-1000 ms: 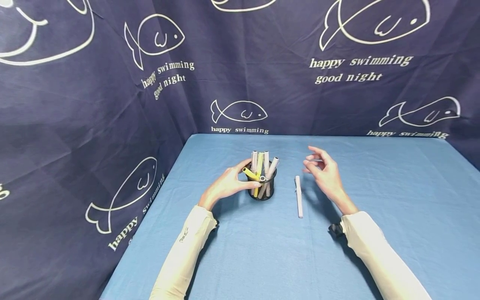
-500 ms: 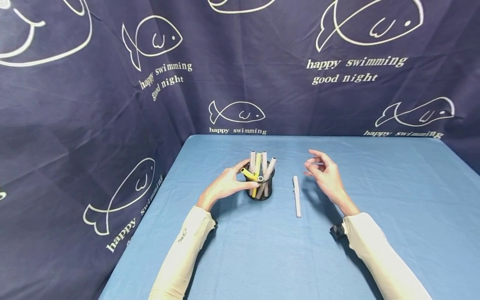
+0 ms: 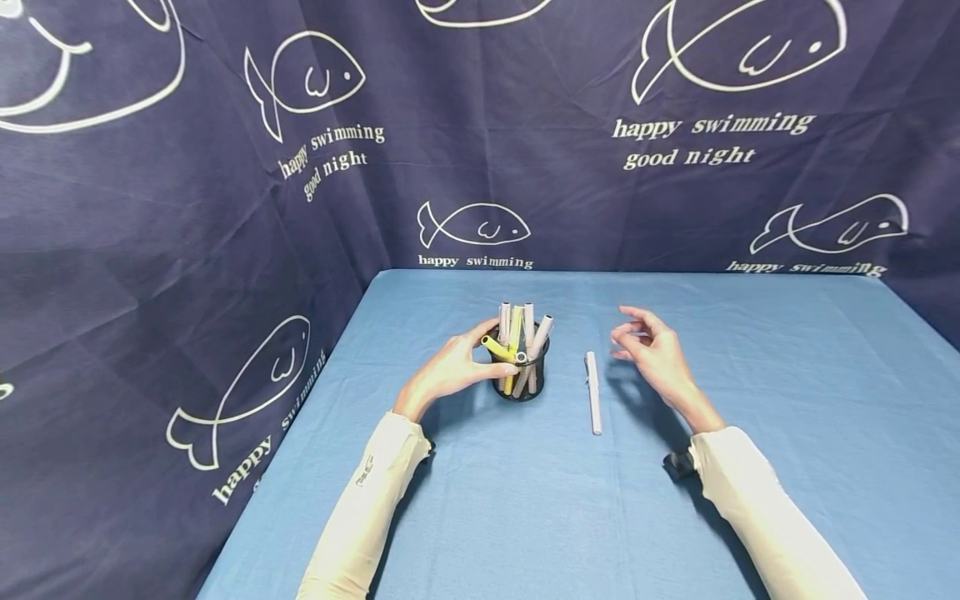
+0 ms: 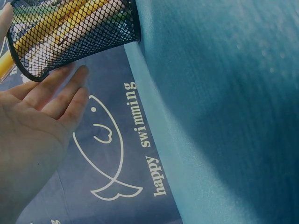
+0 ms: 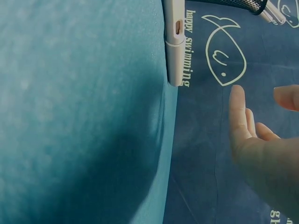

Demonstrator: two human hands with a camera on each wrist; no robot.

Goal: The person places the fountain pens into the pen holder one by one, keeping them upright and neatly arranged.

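My left hand (image 3: 453,367) holds a black mesh pen holder (image 3: 519,390) at its rim, thumb at the near side and fingers round the far side. Several white and yellow pens stand in the holder, some leaning outward. In the left wrist view the fingers touch the mesh wall (image 4: 79,39), and only the thumb's edge shows. A single white pen (image 3: 593,393) with a clip lies on the cloth to the right of the holder. My right hand (image 3: 656,354) hovers to the right of that pen with fingers loosely bent, holding nothing; the right wrist view shows it apart from the pen.
A blue cloth (image 3: 525,517) covers the table. Dark blue curtains (image 3: 585,208) printed with white fish and lettering rise behind the table and along its left side.
My right hand has come slightly down and toward me, its fingers still holding nothing. My left hand stays at the pen holder, and the loose pen lies where it was.
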